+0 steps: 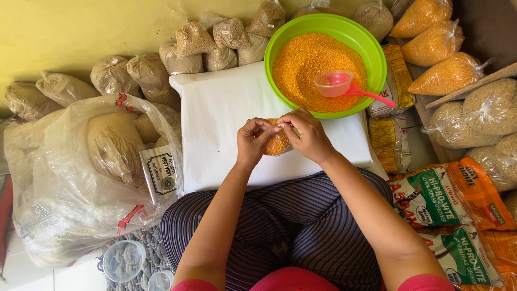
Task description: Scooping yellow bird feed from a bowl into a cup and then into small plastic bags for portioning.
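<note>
Head | two hands, left hand [252, 141] and right hand [308, 134] | one small bag [277, 143] (orange grain)

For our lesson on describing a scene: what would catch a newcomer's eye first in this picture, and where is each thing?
First comes the bright green bowl at top centre, heaped with orange grain, a pink scoop lying in it. Just below, over a white block, the left hand and right hand pinch the top of a small bag of orange grain. Tied bags of pale grain line the yellow wall behind.
</note>
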